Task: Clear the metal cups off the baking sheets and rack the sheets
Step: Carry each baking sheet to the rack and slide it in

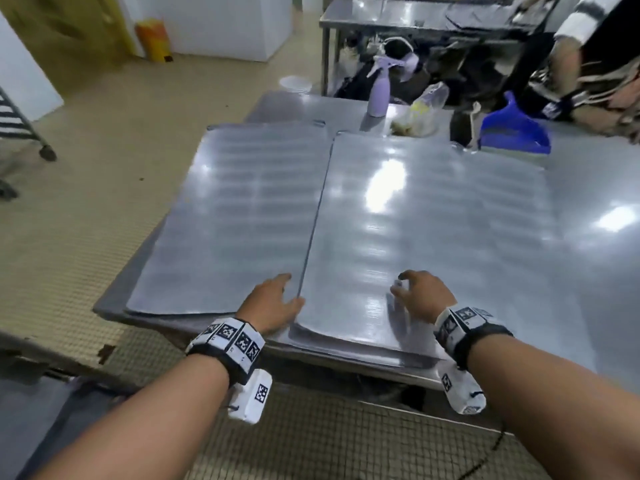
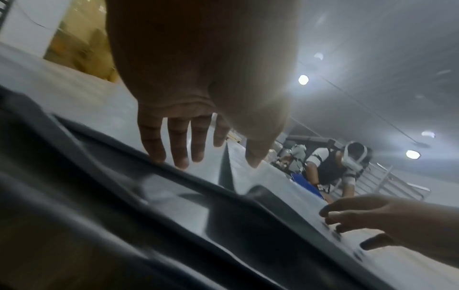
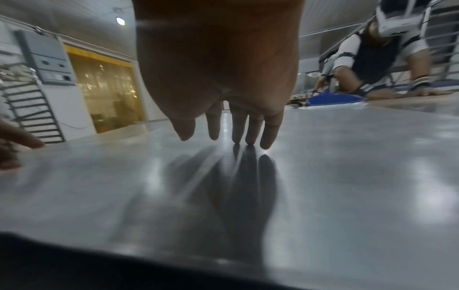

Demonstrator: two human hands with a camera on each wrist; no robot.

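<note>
Two baking sheets lay side by side on the desk (bare tops). Left hand fingers spread at their near seam; right hand fingers straight, tips touching right sheet.

Commercial bakery or food-production kitchen. Long stainless worktop carrying two large baking sheets side by side. Second steel table behind. Tiled floor. Wheeled tray rack with many rungs near wall. Yellow strip-curtain doorway beside grey control panel. Round ceiling lights. Spray bottle and blue scoop at worktop's far end. Second person in headset leaning on worktop.
</note>
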